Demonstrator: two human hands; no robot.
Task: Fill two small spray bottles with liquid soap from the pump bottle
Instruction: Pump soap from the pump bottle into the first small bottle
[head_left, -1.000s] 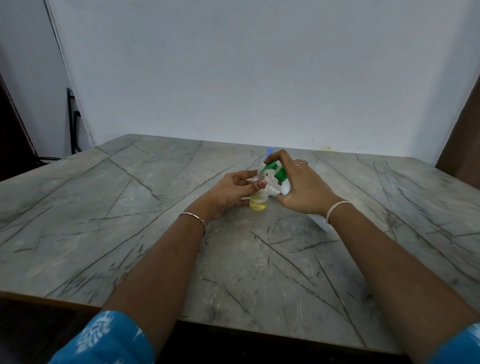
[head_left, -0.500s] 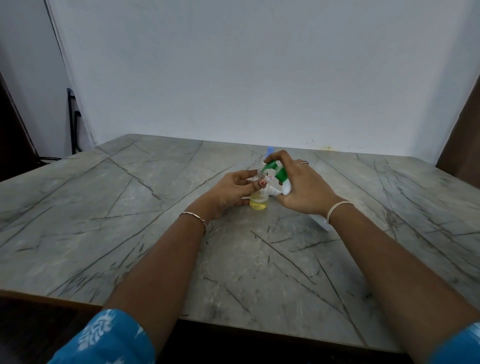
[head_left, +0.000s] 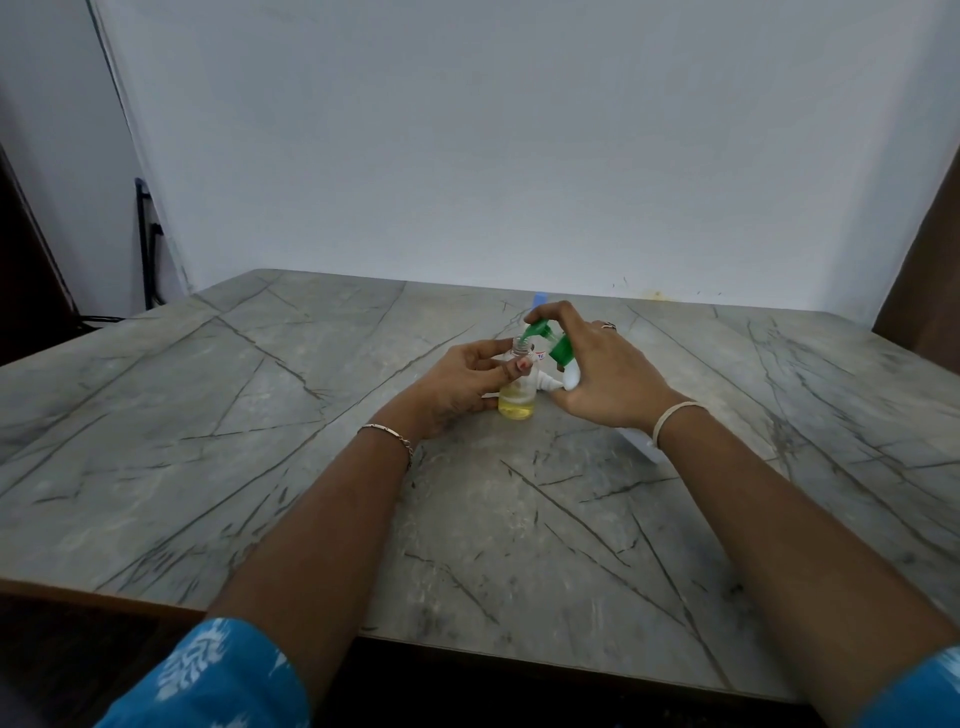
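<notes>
A small clear spray bottle (head_left: 516, 402) stands uncapped on the table with yellow soap in its lower part. My left hand (head_left: 460, 382) pinches its neck between thumb and fingers. My right hand (head_left: 602, 371) grips the white pump bottle (head_left: 570, 375), tilted toward the small bottle, with a finger on the green pump head (head_left: 545, 335). The green nozzle sits right over the small bottle's open mouth. A white spray cap (head_left: 549, 383) lies between the two hands. A blue-topped item (head_left: 540, 299) peeks out behind my right hand, mostly hidden.
The grey marble-pattern table (head_left: 260, 441) runs to a white wall at the back. Its front edge is near my elbows. A white flat item (head_left: 641, 441) shows under my right wrist. A dark stand (head_left: 148, 244) leans at the far left.
</notes>
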